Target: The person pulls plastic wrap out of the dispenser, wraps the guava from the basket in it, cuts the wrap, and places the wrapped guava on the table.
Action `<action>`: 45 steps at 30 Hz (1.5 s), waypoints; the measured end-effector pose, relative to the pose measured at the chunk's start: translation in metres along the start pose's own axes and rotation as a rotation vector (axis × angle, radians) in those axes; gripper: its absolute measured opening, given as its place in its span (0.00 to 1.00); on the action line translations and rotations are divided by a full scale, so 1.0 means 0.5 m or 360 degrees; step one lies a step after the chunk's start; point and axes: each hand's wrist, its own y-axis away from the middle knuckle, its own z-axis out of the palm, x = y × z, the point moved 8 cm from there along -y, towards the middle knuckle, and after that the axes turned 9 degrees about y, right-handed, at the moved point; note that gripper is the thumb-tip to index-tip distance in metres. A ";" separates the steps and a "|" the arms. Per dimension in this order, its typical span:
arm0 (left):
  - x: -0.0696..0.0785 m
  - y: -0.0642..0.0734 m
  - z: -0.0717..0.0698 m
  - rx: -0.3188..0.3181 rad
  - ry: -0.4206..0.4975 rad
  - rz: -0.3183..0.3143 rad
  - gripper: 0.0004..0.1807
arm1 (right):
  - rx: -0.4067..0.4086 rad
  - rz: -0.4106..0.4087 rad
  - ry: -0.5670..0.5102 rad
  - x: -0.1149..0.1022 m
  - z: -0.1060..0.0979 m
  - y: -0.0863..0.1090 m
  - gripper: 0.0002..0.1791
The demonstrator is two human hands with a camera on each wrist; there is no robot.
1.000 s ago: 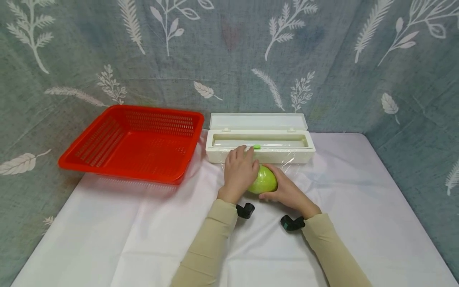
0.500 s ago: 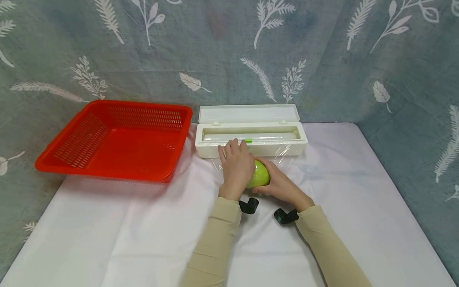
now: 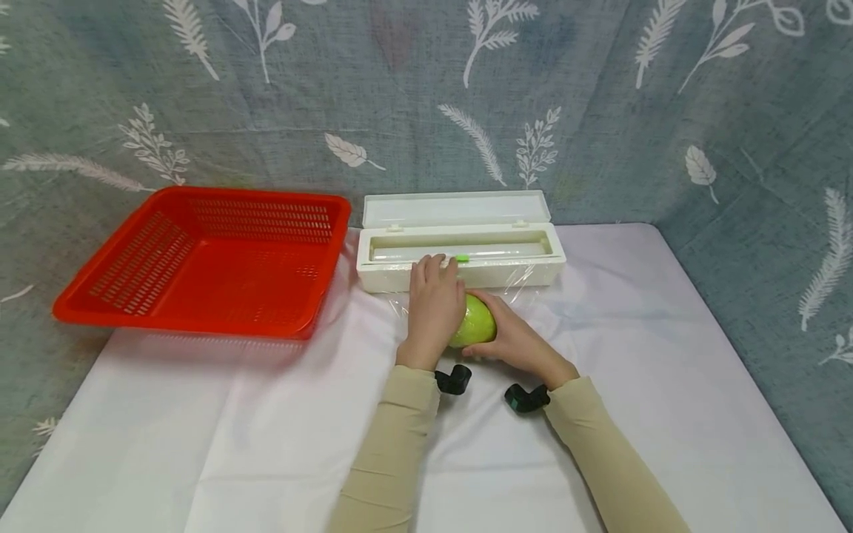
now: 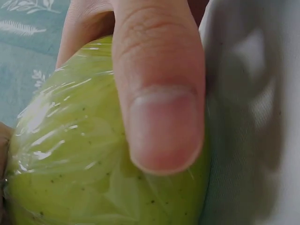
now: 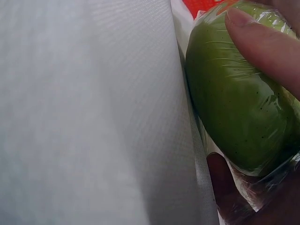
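Note:
A green fruit [image 3: 476,324] wrapped in clear cling film sits just in front of the cling film dispenser box [image 3: 400,277]. My left hand [image 3: 432,314] holds its left side, with the fingers reaching to the box's front edge. In the left wrist view, the left thumb [image 4: 161,126] lies across the speckled, shiny fruit. From the right, my right hand [image 3: 516,339] grips the fruit, thumb on the near side and fingers on the far side. Wrinkled film covers the fruit [image 5: 229,108] in the right wrist view. A film sheet [image 3: 525,277] runs over the box's front.
Left of the box stands a red perforated plastic basket [image 3: 246,326]. The box lid [image 3: 456,209] is raised at the back, and a green slider [image 3: 462,258] sits on the front edge. White cloth [image 3: 320,414] covers the table; a leaf-patterned curtain [image 3: 400,96] hangs behind.
The head view has shifted, so everything appears further left and higher. My left hand's fingers were spread half a second ago and are closer together now. My right hand keeps its grip on the fruit.

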 end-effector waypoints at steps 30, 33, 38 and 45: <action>0.011 -0.001 0.023 -0.0060 0.0102 0.0049 0.20 | 0.0005 0.0047 -0.0048 0.016 0.010 0.013 0.53; 0.014 -0.005 0.019 -0.0068 0.0071 0.0043 0.20 | 0.0004 0.0047 -0.0042 0.014 0.006 0.009 0.52; 0.026 -0.007 0.019 -0.0099 0.0013 0.0025 0.22 | -0.0019 0.0052 -0.0074 0.012 0.004 0.007 0.46; 0.038 -0.006 0.019 -0.0016 -0.0078 0.0087 0.21 | -0.0008 0.0011 -0.0134 0.013 0.003 0.006 0.44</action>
